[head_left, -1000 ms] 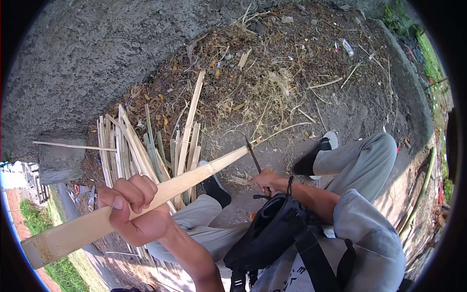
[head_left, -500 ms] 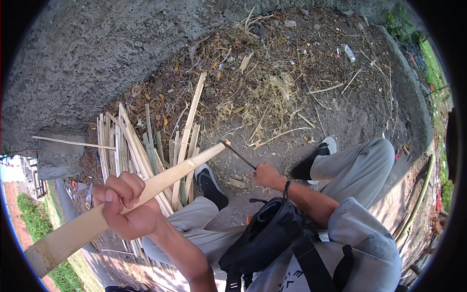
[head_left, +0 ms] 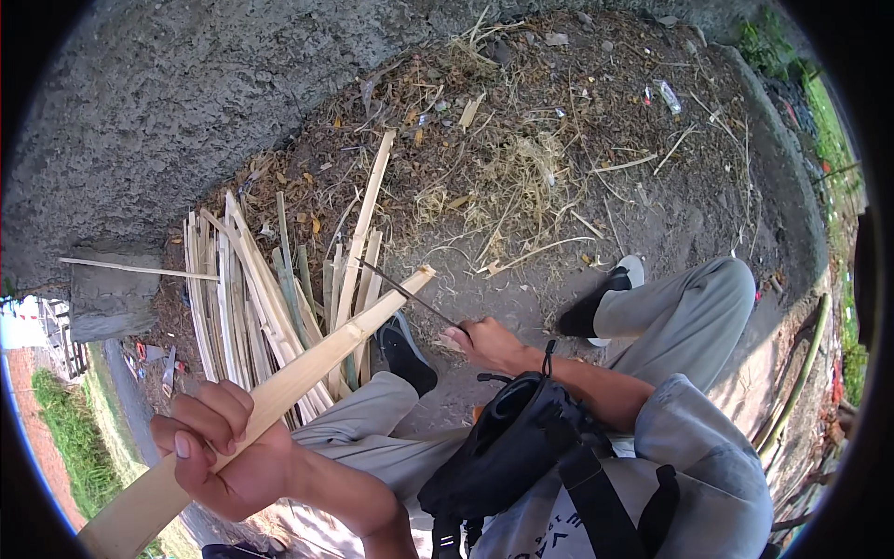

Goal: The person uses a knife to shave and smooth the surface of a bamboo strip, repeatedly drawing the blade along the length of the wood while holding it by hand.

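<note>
Left hand (head_left: 219,447) wrapped tight round a long pale split bamboo slat (head_left: 298,373), far tip raised over the dirt ground (head_left: 670,214). Right hand (head_left: 489,343) closed on a thin dark blade (head_left: 410,293) meeting that tip. Step looks like splitting; next needs steady push along grain. Pile of pale bamboo strips (head_left: 251,298) beside.

Left hand (head_left: 223,452) is gripping a pale bamboo slat (head_left: 279,396), smooth and matt w/ a fibrous split end; right hand (head_left: 484,343) is holding a thin dark metal blade (head_left: 410,293), dull finish. Split strips pile (head_left: 270,307) is looking dry, woody & splintery, lying on rough, gritty dirt ground (head_left: 652,214) beside a coarse concrete wall (head_left: 168,102). Chest bag (head_left: 512,447) is showing black matt fabric; trousers (head_left: 680,307) are looking like grey woven cloth.
</note>
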### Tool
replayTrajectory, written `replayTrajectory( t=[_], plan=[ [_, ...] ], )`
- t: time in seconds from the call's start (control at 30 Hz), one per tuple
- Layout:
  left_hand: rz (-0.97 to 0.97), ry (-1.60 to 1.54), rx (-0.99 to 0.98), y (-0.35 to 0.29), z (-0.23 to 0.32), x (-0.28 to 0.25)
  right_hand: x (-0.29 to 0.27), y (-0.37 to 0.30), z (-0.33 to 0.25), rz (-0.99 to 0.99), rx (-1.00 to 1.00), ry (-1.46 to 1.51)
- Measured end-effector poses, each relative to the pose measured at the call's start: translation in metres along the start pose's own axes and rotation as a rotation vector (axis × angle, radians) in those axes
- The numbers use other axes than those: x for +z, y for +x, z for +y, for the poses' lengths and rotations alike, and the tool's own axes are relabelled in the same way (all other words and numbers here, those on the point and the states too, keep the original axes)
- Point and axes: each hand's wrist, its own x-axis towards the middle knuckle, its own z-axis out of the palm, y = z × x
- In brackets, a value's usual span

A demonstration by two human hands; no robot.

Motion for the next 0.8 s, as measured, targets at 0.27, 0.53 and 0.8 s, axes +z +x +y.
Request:
replayTrajectory(
  t=[0.27,0.53,0.8],
  plan=[
    [0.025,-0.110,-0.085,0.001,-0.012,-0.011,-0.033,-0.022,-0.004,0.026,0.042,-0.069],
    [0.113,-0.064,-0.112,-0.001,-0.034,-0.017,-0.006,-0.002,0.081,0.088,0.231,-0.233],
    [0.070,-0.081,-0.102,-0.002,-0.031,-0.013,-0.004,-0.012,0.038,0.249,-0.270,-0.003]
  ],
)
